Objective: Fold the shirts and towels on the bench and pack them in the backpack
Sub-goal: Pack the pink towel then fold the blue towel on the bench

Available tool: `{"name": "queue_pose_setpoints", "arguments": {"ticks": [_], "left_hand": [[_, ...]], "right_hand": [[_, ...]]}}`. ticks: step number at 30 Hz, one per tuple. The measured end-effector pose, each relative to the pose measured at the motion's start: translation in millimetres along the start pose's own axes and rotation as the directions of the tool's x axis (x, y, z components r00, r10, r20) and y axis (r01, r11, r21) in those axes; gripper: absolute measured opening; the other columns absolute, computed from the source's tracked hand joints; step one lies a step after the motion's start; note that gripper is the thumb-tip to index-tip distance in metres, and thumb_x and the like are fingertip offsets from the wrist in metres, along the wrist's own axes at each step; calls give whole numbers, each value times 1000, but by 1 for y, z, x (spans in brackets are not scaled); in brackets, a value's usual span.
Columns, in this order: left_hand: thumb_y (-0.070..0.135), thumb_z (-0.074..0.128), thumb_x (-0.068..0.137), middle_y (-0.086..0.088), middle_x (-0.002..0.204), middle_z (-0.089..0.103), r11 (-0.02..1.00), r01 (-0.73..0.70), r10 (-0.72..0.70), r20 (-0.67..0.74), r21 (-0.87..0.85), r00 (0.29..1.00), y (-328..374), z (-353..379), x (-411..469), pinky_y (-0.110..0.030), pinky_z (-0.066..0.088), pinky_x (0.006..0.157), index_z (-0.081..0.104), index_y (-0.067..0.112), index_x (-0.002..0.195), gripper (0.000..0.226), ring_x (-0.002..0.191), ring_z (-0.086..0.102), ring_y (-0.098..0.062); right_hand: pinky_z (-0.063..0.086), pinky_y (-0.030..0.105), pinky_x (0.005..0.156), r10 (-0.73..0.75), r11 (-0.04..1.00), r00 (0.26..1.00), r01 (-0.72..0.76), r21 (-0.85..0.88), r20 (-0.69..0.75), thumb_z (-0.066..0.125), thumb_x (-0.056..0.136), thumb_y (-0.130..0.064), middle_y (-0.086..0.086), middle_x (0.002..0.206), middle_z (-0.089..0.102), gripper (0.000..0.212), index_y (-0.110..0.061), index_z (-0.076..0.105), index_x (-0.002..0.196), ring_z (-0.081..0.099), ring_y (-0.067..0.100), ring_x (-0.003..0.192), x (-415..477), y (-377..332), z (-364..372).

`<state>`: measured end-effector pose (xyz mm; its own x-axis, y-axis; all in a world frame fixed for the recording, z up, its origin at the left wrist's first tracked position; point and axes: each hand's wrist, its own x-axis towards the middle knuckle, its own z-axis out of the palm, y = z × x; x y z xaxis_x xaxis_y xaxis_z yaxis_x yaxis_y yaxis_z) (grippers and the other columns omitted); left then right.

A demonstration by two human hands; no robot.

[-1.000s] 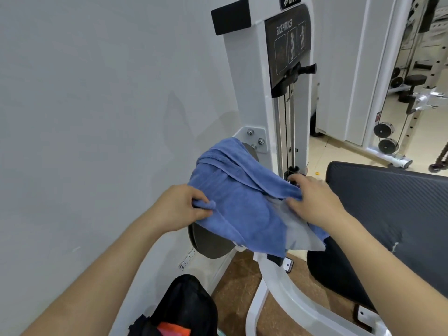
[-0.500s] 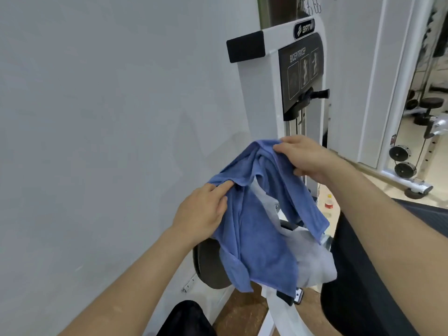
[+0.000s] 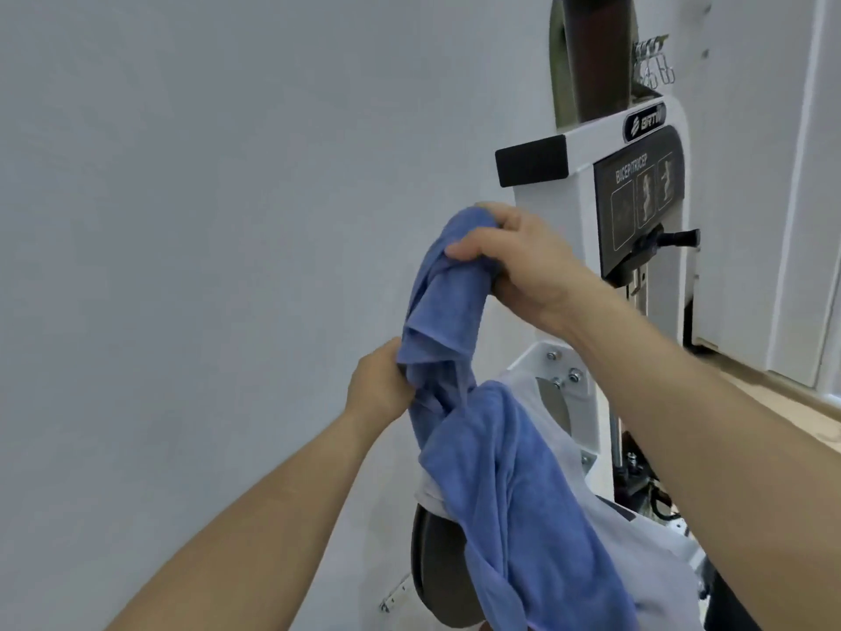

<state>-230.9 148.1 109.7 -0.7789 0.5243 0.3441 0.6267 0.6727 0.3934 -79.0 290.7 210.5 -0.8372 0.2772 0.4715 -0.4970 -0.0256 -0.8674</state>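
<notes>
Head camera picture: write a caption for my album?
Right hand and left hand hold a blue towel up over a white garment beside a gym machine.

I see the blue terry-cloth towel point(image 3: 500, 471) hanging bunched and twisted, top end raised high, its lower folds draped over the thin white fabric shirt point(image 3: 637, 562) beneath.

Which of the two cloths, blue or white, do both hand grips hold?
The blue terry towel: right grip holds its top, left grip holds it lower down; the thin white cloth hangs beneath.
</notes>
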Motion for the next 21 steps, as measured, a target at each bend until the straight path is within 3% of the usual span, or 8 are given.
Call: {"name": "queue_pose_setpoints", "arguments": {"ticks": [4,6,10,12,14,16,19,21], "left_hand": [[5,43,86,3,72,58,960,82,-145,-229,-267,963,-30,-50,-13,-23,40,53,50,21,79,19,65,52,-18],[3,39,85,-1,69,58,854,105,-258,-239,-509,936,-32,-82,-24,-25,40,50,54,15,84,20,62,50,-21],[11,45,68,-1,75,67,558,84,-147,1,-826,989,-25,-143,-75,-25,49,58,69,13,88,32,72,61,-20],[14,52,60,-5,84,68,511,92,57,141,-855,988,-36,-164,-109,-24,50,66,74,14,87,35,79,62,-17],[20,60,60,-15,97,65,578,136,255,337,-805,907,-56,-180,-140,-29,51,75,71,6,99,42,91,61,-26],[17,64,69,-18,111,65,644,218,386,558,-733,735,-73,-189,-175,-32,51,85,65,2,113,46,103,61,-30],[15,64,86,-9,118,65,820,242,358,795,-518,490,-91,-178,-232,-29,48,91,62,2,119,36,108,61,-21],[18,64,92,9,103,69,916,175,244,848,-361,471,-102,-159,-270,-19,46,85,66,9,112,22,96,62,-5]], "right_hand": [[50,26,62,13,993,984,8,118,-178,60,90,-18,-2,73,65,9,-17,64,82,62,12,70,-11,-7,-11],[52,31,66,105,994,948,-90,63,-301,60,91,-24,0,78,69,13,-17,69,86,65,14,74,-24,6,-12],[42,23,54,39,870,919,-224,-439,-392,44,99,-26,6,74,61,30,-11,66,85,55,22,67,-55,30,-8],[45,23,78,-63,704,953,-168,-690,-296,43,101,-29,-3,97,68,31,-16,71,104,60,13,93,-74,34,-1],[43,21,93,23,689,989,-123,-714,-147,56,94,-43,-19,107,65,30,-31,66,119,58,1,105,-102,26,13],[44,18,91,230,677,971,-113,-727,63,70,80,-48,-25,100,67,36,-39,66,115,60,-7,99,-132,16,28],[47,18,87,429,515,888,-89,-853,166,75,79,-41,-25,94,71,17,-37,74,96,63,-7,93,-177,9,52],[48,16,78,418,422,902,-82,-903,114,71,85,-35,-21,85,72,4,-35,75,85,64,-4,84,-208,4,70]]}}
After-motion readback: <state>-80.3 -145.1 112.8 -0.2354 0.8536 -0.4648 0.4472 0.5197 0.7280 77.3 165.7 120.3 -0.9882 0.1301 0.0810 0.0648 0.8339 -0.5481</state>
